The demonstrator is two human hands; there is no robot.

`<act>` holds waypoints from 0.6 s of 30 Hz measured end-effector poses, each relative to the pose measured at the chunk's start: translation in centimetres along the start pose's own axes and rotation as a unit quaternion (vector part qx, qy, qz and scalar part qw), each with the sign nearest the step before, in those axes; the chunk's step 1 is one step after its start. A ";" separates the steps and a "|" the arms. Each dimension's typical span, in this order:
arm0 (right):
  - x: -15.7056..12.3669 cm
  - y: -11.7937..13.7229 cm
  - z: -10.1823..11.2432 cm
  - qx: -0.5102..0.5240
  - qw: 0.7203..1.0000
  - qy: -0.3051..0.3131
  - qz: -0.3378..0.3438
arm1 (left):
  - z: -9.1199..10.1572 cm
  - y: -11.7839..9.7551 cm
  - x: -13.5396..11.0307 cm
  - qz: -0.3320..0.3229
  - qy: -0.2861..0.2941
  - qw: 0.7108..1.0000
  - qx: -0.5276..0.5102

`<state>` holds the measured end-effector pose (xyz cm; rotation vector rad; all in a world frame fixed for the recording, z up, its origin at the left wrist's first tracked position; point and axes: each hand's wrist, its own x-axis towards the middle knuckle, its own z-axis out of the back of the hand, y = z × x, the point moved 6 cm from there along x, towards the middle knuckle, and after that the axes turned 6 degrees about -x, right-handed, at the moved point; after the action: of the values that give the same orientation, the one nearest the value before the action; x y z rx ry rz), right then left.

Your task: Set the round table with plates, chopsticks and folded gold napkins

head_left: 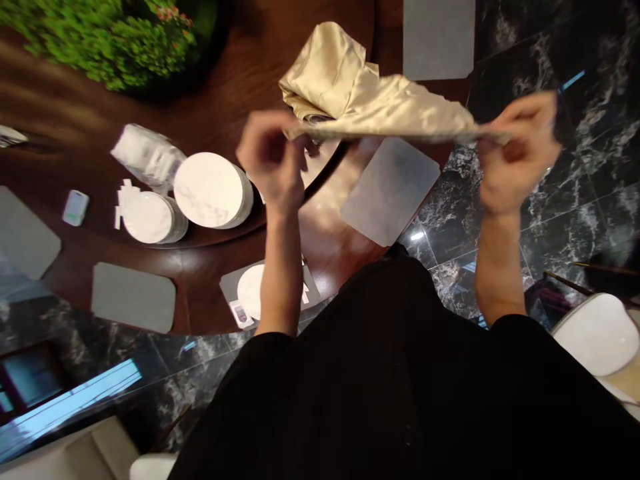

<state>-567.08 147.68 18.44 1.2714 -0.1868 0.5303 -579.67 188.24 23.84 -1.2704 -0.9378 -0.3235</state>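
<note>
A gold satin cloth napkin (400,110) is stretched between my two hands above the edge of the round table, its near edge pulled into a straight line. My left hand (275,157) pinches one corner, and my right hand (520,150) pinches the other. Both hands are slightly smeared by motion. Behind the stretched edge lies a bunched heap of the same gold satin (325,67) on the turntable; where the held napkin ends and the heap begins I cannot tell.
Stacked white plates (207,190) and smaller stacked dishes (147,217) stand on the turntable beside a plastic-wrapped bundle (147,157). A phone (76,207) lies further left. Grey placemats (390,190) line the table rim; one bears a white plate (250,290). Greenery (115,47) fills the centre. A white chair (597,333) stands right.
</note>
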 end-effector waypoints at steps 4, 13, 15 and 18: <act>-11.5 -7.6 -6.3 -0.075 0.995 -0.002 -0.070 | 0.4 8.0 -17.5 0.264 -0.016 0.964 0.031; -30.9 -26.4 -14.1 -0.146 0.896 0.086 -0.411 | -0.6 18.3 -42.4 0.543 0.101 0.816 0.171; -32.5 -27.0 -13.9 -0.145 0.876 0.072 -0.454 | -0.5 17.9 -44.0 0.571 0.113 0.797 0.164; -34.5 -27.5 -14.3 -0.081 0.841 0.070 -0.531 | -0.2 17.7 -45.8 0.623 0.076 0.769 0.121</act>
<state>-586.04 146.30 -23.87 0.9745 0.5794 -0.3571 -595.32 180.93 -22.11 -1.3329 0.1479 0.7232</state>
